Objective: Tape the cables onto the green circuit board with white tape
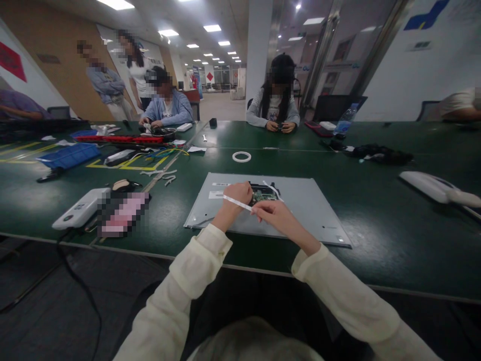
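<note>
A flat grey panel (319, 213) lies on the table in front of me, with a green circuit board (259, 196) on its upper middle. My left hand (238, 196) is closed above the panel beside the board; its fingertips are hidden, so what they hold cannot be told. My right hand (273, 214) pinches the end of a narrow white tape strip (237, 202). That strip stretches across the back of my left hand near the wrist. Another white strip (273, 189) lies at the board's right side. Beyond the panel rests a white tape roll (235, 157).
To the left are a white device (80, 208), a pink phone-like item (126, 214), torn white strips (165, 174) and a blue bin (69, 155). A white handheld tool (424, 186) lies right. Two people (276, 100) (169, 105) sit across the table (394, 240); others stand behind.
</note>
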The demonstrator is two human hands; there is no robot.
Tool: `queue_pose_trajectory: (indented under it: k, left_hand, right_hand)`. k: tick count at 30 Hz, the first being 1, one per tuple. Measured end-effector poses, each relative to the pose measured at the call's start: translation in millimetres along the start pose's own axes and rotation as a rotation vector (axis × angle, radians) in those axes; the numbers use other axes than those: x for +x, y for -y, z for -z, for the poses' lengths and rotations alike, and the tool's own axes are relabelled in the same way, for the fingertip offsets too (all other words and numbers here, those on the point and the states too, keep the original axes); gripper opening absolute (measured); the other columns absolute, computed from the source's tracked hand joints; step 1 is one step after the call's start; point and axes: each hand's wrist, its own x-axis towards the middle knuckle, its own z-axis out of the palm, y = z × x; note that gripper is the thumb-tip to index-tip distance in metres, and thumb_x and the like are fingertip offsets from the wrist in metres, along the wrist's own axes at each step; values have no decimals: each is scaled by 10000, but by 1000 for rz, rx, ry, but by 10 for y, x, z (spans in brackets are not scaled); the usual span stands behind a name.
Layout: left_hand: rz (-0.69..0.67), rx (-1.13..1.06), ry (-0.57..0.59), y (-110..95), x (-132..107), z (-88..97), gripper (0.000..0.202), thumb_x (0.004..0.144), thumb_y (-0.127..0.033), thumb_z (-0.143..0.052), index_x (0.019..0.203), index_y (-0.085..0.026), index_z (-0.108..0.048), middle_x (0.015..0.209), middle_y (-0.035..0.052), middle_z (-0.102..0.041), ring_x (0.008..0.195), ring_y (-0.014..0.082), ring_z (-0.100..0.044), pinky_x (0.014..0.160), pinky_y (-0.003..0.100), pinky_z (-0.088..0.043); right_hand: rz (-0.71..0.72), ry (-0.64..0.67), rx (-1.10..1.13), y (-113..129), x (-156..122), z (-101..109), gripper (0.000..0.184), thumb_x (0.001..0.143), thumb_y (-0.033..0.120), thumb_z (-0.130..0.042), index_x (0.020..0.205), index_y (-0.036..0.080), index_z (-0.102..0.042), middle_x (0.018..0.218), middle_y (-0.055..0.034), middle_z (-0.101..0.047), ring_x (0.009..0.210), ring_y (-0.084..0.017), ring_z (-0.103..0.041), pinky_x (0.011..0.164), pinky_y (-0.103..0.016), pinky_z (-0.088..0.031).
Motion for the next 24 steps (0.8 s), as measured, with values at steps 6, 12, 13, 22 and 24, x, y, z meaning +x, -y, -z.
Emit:
queue_pose_trajectory:
  k: [6,12,13,22,24]
  left_hand:
    - [102,-3,-64,241,93,41,356,900,-271,-328,892,-123,-651,824,146,-669,803,248,-642,675,313,-425]
    - [188,-1,-166,479,123,52,368,899,-256,-306,864,-119,-646,808,147,-665,781,238,-638,653,299,-404]
    - [202,-6,-182,523,128,51,365,897,-262,-312,857,-123,-647,808,145,-666,779,238,-637,652,298,-402]
    - [364,-677,-221,1055,217,-28,567,901,-480,-245,586,-148,-581,545,73,-620,498,132,-544,516,226,-359]
    - [374,-897,-84,1047,229,-62,624,895,-527,-204,567,-139,-565,498,67,-603,386,97,-452,453,217,-327]
  right_hand:
    - [51,-7,-8,109,189,-80,247,825,337,-495,760,152,-645,560,11,-534,522,-101,-473,506,-213,-333]
    - [41,12,0,94,366,-245,262,825,342,-492,779,140,-652,534,19,-513,502,-97,-458,503,-211,-318]
    - [52,8,3,80,380,-274,261,824,345,-494,769,141,-648,536,21,-509,502,-95,-452,502,-211,-312]
    - [-143,-209,336,-145,357,-351,307,784,464,-517,728,163,-542,508,44,-429,440,-82,-383,434,-209,-268]
    - [-152,-230,356,-152,365,-336,299,784,463,-507,774,165,-542,533,45,-431,442,-79,-383,418,-202,-259]
